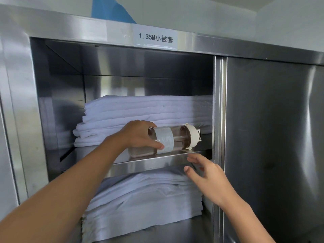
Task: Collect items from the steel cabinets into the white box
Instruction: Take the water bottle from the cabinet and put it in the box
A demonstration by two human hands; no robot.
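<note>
A clear water bottle (177,137) with a cream lid and a pale sleeve lies on its side at the front of the upper shelf (157,160) of the open steel cabinet (21,95). My left hand (140,135) is wrapped around its base end, gripping it. My right hand (208,178) hovers just below the shelf edge, under the bottle's lid end, fingers spread and holding nothing. The white box is not in view.
Folded white linens (140,113) are stacked behind the bottle on the upper shelf, and another stack (145,204) fills the lower shelf. A sliding steel door (273,137) covers the cabinet's right half. A printed label (156,40) sits on the top frame.
</note>
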